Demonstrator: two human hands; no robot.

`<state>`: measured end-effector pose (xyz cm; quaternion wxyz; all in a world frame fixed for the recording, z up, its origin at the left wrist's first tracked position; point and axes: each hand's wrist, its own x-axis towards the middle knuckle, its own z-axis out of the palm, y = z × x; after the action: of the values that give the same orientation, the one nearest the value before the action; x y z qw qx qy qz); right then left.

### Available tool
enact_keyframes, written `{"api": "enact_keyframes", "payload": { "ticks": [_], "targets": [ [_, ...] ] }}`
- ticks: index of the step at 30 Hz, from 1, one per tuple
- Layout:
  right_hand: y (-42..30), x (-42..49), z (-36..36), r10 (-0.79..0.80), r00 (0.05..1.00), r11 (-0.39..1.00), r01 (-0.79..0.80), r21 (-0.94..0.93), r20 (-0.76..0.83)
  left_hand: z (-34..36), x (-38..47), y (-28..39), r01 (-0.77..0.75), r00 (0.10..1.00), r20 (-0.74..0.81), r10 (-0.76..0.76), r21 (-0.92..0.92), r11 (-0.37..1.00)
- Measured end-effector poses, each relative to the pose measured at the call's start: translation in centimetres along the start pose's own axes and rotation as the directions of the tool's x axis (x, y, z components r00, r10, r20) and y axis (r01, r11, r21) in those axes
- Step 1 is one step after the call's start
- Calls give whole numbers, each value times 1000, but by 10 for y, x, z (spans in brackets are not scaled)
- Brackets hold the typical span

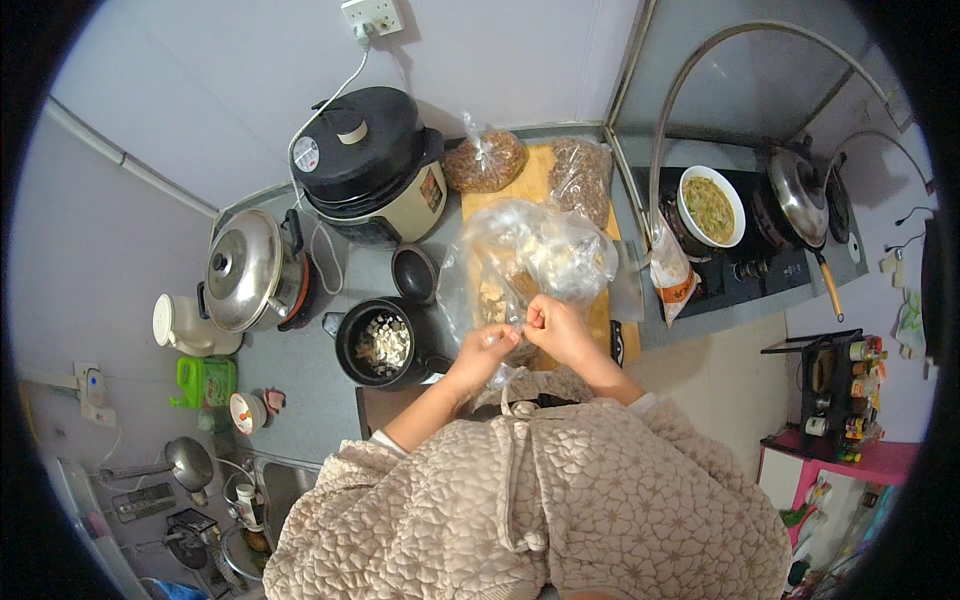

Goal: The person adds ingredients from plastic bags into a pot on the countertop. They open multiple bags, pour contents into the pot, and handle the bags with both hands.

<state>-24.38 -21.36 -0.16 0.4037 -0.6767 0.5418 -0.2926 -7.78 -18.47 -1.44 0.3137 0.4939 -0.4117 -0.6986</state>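
Observation:
A large clear plastic bag [570,255] with pale dried pieces inside lies over the wooden cutting board [531,165]. At its near edge, my left hand [484,356] pinches the film between thumb and fingers. Close beside it, touching or almost touching, my right hand [561,328] pinches the same bag. What exactly lies between the fingertips is hidden. A black pot [341,352] with chopped whitish pieces in it stands left of my left hand. Behind the pot sits a small black bowl [415,274]. A knife [628,279] lies along the board's right side, partly covered.
Tied bags of brown dried food [487,161] [581,176] rest at the board's back. An electric pressure cooker [367,172] and a lidded steel pot [244,270] stand left. On the right, a gas hob [720,289] carries a white bowl [739,210] and a lidded wok [799,199].

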Motion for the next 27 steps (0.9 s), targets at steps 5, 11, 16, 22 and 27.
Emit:
{"api": "enact_keyframes", "payload": {
  "ticks": [5, 11, 16, 22, 27],
  "targets": [
    [25, 2, 15, -81, 989, 989, 64, -134, -128, 24, -5, 0, -103, 986, 139, 94, 56, 993],
    [2, 5, -6, -1, 998, 990, -9, -144, -67, 25, 0, 9, -127, 984, -109, 141, 122, 984],
    [-6, 2, 3, 82, 987, 991, -95, -91, -139, 29, -1, 14, -125, 902, -308, 303, 485, 866],
    [29, 4, 25, 207, 978, 960, -195, 199, -40, 35, -9, -3, -171, 822, -453, 345, 381, 909],
    [38, 6, 20, 326, 927, 766, -375, 522, 187, 30, -16, -21, -226, 807, -515, 289, 182, 957]
  ]
}}
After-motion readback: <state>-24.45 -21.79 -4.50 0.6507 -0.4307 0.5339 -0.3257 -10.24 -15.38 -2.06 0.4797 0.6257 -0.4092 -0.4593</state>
